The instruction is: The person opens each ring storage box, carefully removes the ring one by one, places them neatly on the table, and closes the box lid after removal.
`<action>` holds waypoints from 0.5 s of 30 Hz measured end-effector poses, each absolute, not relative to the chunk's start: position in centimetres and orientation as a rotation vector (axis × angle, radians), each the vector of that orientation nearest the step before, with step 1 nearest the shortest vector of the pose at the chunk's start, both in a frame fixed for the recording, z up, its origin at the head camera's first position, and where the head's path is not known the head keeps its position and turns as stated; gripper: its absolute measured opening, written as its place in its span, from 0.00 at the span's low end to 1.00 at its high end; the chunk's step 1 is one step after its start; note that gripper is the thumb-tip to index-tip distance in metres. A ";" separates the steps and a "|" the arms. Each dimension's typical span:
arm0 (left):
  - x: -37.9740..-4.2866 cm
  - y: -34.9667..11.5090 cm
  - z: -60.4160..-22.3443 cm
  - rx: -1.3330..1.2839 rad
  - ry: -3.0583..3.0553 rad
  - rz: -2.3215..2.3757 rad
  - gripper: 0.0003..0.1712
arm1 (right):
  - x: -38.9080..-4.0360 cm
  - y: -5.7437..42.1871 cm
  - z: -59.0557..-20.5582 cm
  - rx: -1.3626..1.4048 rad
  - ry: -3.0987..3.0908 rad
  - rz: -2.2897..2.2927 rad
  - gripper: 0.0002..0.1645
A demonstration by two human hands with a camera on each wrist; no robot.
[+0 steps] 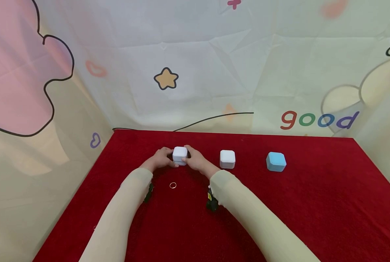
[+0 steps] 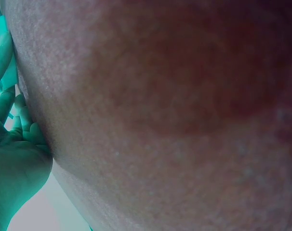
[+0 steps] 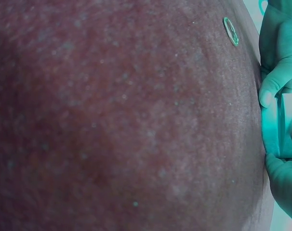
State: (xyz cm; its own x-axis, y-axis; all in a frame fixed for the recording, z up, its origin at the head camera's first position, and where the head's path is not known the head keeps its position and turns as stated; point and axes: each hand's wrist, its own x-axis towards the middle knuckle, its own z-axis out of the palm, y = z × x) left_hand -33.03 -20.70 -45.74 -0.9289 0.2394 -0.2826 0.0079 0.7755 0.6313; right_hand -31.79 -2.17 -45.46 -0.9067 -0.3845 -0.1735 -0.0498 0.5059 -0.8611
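White box point(image 1: 180, 155) held between two hands toward the far edge of a red-covered counter point(image 1: 326, 203), left of centre. The left hand point(image 1: 162, 159) pinched the box from its left side, with the thumb low on the near corner; the right hand point(image 1: 196, 159) pinched it from the right, with the thumb on the near face. The right wrist view showed a dark seam between the box's upper and lower parts. Whether the box rested on the cover or just above it could not be told.

A thin ring point(image 1: 173, 188) lay flat on the near side of the box, between the two forearms. To the right of the hands stood a second white box point(image 1: 227, 159), and farther right a light blue box point(image 1: 276, 162); the three boxes formed a rough row, well apart. Pale sleeves point(image 1: 253, 211) covered both forearms. Behind the counter hung a printed sheet point(image 1: 198, 80) bearing an orange star point(image 1: 166, 78) and the word "good" point(image 1: 322, 120) in coloured letters.
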 end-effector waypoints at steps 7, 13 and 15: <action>-32.9 -20.7 -45.6 0.182 2.618 0.935 0.42 | -31.7 -2.2 -45.5 -0.380 2.421 -1.365 0.35; -33.0 -20.6 -45.6 0.172 2.610 0.945 0.43 | -31.8 -2.2 -45.6 -0.382 2.422 -1.358 0.35; -33.0 -20.6 -45.6 0.168 2.607 0.945 0.43 | -31.7 -2.2 -45.6 -0.387 2.423 -1.362 0.34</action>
